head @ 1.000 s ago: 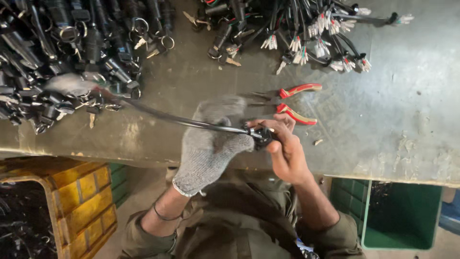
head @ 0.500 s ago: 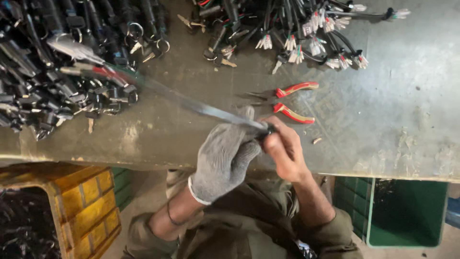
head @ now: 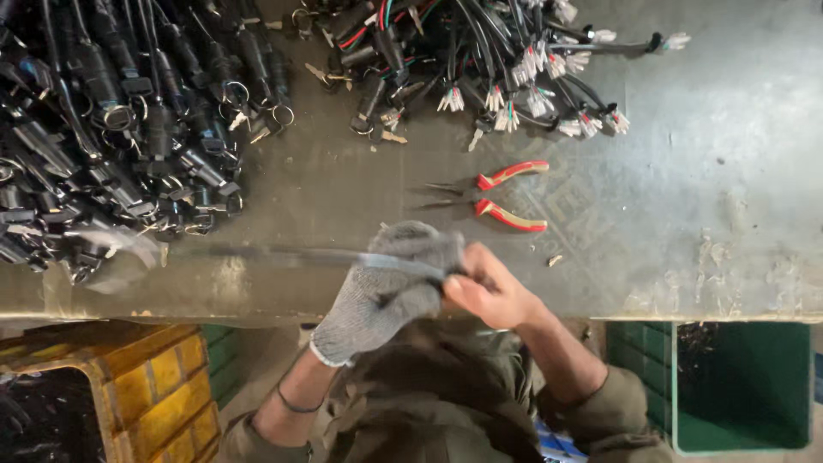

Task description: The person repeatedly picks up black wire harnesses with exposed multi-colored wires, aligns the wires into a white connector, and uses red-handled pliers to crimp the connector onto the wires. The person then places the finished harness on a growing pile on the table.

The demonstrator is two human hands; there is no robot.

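My left hand [head: 386, 291], in a grey knit glove, is closed around a long black cable [head: 283, 255] at the near edge of the grey workbench [head: 686, 214]. The cable stretches left, blurred, toward a pale connector end [head: 116, 249]. My bare right hand [head: 489, 291] pinches the cable's near end right beside the glove; that end is hidden between the fingers. Red-handled long-nose pliers [head: 497, 195] lie open on the bench just beyond my hands.
A dense heap of black cables with rings and keys [head: 111, 129] fills the left of the bench. Another bundle with white plug ends [head: 514, 77] lies at the far middle. A yellow crate [head: 129, 386] sits below left, a green bin [head: 737, 386] below right.
The cable's far end has swung down from the far left heap to lie level along the near edge. Both hands stay together on its near end, shifted slightly toward me.
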